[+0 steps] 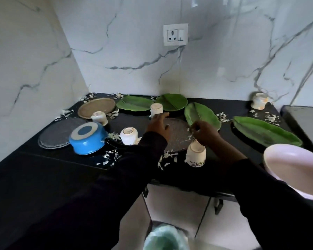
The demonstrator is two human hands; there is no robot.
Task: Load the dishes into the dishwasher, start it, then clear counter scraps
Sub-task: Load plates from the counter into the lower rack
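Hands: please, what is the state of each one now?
Left hand: open, fingers spread over the glass plate.
Right hand: pinching white scraps.

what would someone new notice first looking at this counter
Probably the bright blue pot, upside down at the left of the black counter, and the green leaf-shaped plates along the back and right. Next, white scraps scattered everywhere, with both hands over the glass plate in the middle.
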